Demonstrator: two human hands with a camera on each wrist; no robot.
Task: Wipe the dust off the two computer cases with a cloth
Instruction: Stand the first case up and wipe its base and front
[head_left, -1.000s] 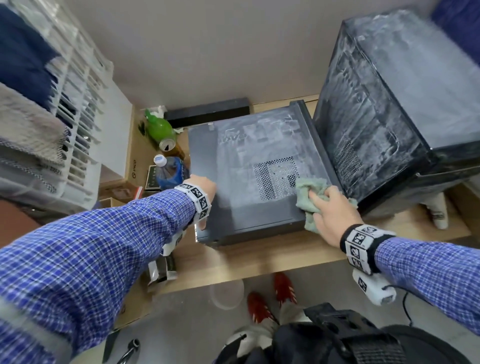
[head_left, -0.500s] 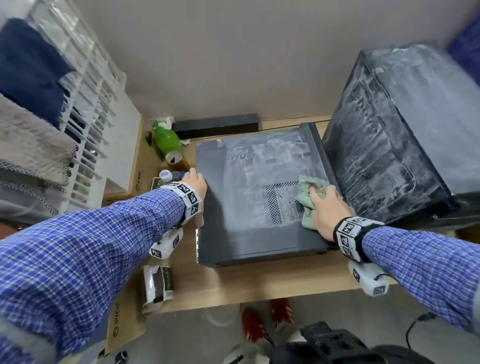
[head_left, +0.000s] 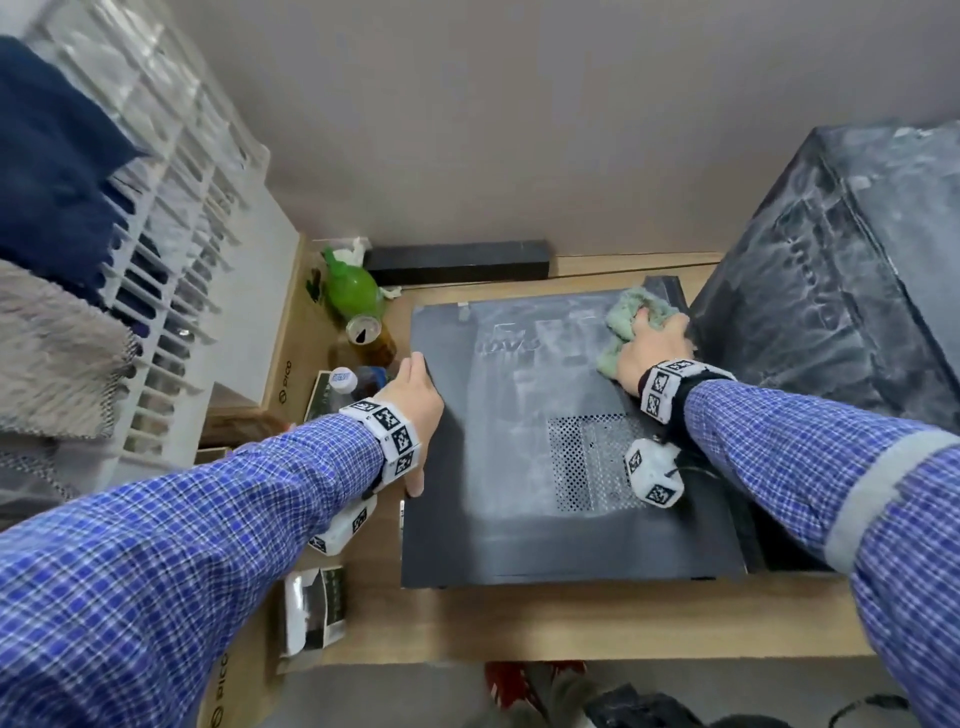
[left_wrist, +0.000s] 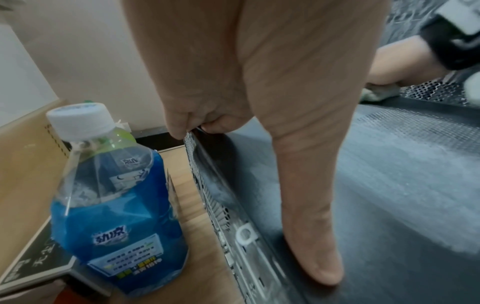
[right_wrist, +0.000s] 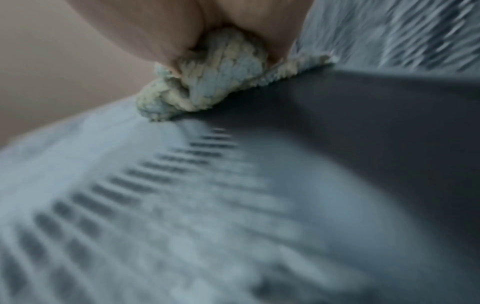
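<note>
Dusty flat computer case (head_left: 519, 467) lies on the counter (head_left: 571, 623). Right hand (head_left: 652, 348) grips the cloth (head_left: 636, 312); left hand (head_left: 418, 400) rests flat, holding nothing. Pushed dust may drop on the blue bottle (left_wrist: 111, 205).

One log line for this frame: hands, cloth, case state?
left hand steadies flat case edge | right hand presses cloth at far corner | dust remains mid-panel | upright case dusty

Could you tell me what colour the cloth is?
Pale green cloth; the head view shows it best.

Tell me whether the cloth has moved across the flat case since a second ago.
Yes. The cloth, under the right hand, went from beside the vent grille toward the flat case's far right corner.
</note>
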